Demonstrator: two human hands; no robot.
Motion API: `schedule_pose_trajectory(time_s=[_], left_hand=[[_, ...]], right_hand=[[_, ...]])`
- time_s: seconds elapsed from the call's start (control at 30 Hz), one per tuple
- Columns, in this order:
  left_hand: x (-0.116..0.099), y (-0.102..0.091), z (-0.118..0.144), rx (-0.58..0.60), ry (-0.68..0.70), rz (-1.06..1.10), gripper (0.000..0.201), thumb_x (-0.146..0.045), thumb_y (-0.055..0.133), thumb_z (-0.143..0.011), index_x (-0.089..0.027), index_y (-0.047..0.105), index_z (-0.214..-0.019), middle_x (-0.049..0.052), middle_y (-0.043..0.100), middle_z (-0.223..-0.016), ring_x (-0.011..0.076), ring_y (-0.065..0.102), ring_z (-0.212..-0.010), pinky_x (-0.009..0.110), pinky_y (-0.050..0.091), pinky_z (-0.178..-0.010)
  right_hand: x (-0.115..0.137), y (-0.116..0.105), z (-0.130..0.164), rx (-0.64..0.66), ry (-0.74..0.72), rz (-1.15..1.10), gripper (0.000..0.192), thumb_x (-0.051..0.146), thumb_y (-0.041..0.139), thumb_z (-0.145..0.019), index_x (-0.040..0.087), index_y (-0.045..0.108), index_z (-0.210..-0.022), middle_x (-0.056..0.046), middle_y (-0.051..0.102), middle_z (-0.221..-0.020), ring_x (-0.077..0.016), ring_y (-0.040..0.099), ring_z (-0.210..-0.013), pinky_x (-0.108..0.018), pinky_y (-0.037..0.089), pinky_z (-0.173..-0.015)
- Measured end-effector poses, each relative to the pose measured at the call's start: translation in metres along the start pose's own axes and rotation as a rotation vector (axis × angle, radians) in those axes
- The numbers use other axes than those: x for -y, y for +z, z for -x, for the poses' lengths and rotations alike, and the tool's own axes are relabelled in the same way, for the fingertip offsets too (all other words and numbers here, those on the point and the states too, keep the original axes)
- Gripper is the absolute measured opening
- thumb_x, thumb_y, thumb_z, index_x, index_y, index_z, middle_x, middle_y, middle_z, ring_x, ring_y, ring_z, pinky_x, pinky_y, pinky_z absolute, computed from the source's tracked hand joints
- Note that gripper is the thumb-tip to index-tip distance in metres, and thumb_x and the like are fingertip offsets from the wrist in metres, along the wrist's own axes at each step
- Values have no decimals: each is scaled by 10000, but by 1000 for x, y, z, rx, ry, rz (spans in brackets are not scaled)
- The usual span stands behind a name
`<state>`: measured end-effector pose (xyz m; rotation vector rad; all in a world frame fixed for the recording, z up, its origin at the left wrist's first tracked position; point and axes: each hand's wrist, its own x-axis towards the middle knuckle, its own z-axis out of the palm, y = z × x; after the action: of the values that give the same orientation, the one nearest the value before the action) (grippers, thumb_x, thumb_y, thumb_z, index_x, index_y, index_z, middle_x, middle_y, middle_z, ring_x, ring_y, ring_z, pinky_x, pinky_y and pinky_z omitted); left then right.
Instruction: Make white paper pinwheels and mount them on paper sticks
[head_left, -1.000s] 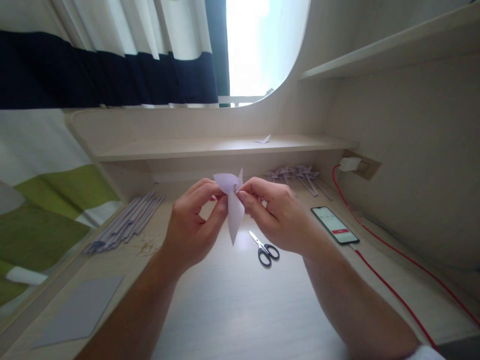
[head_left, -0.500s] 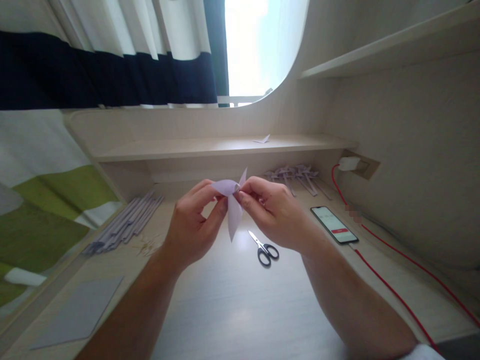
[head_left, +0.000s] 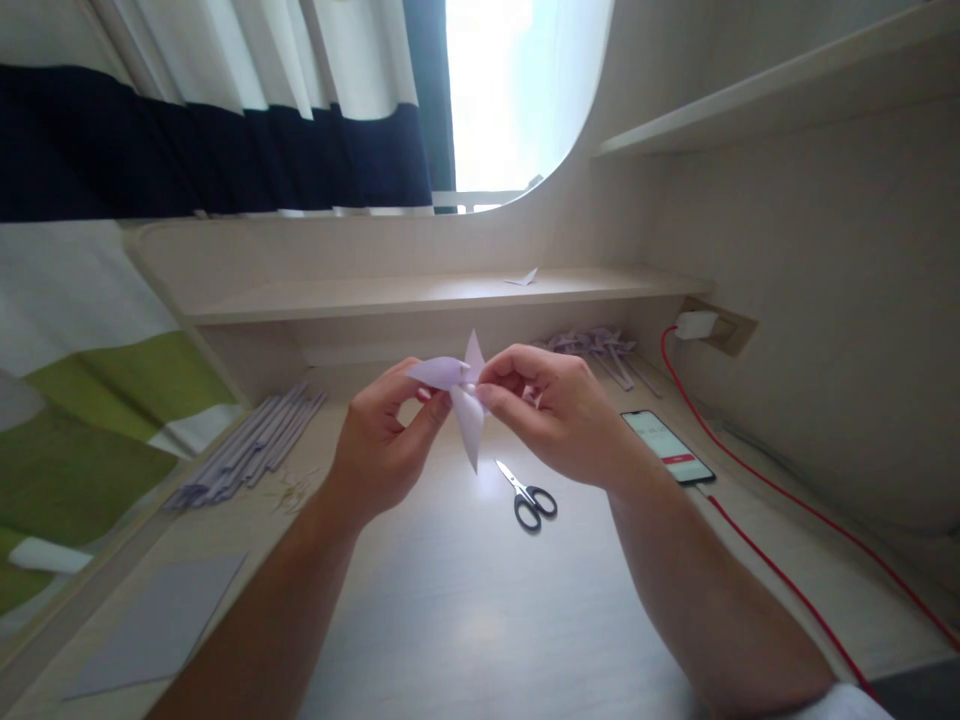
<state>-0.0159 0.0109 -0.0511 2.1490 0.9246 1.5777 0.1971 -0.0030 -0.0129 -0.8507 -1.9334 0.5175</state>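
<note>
A pale lilac paper pinwheel is held up above the desk, its pointed blades spread left, up and down. My left hand pinches its left side between thumb and fingers. At the pinwheel's centre, the thumb and forefinger of my right hand are closed on the paper; part of the right side is hidden behind those fingers. Below the hands, black-handled scissors lie on the desk with their tips pointing up and left.
Rolled paper sticks lie at the left, beside small thin pieces and a paper stack. Several finished pinwheels rest at the back right. A phone charges on a red cable. Folded paper sits on the shelf.
The pinwheel has turned a little in my hands, so its centre and upper blade show more openly. Its left blade reaches further left. Both hands keep their grip.
</note>
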Motion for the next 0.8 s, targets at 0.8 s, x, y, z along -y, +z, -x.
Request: schedule_pose_trajectory(time_s=[0.8], left_hand=[[-4,2,0,35,4,14,145,-363,732,-961,-239,785,-1014,83,733,-999,243,668,-933,391,515,-896]], right_hand=[[-2,6,0,-35,-20,-19,110,220,671,-942,153,751,-906,5,688,-735,-111,553,-632,-255,420,-626]])
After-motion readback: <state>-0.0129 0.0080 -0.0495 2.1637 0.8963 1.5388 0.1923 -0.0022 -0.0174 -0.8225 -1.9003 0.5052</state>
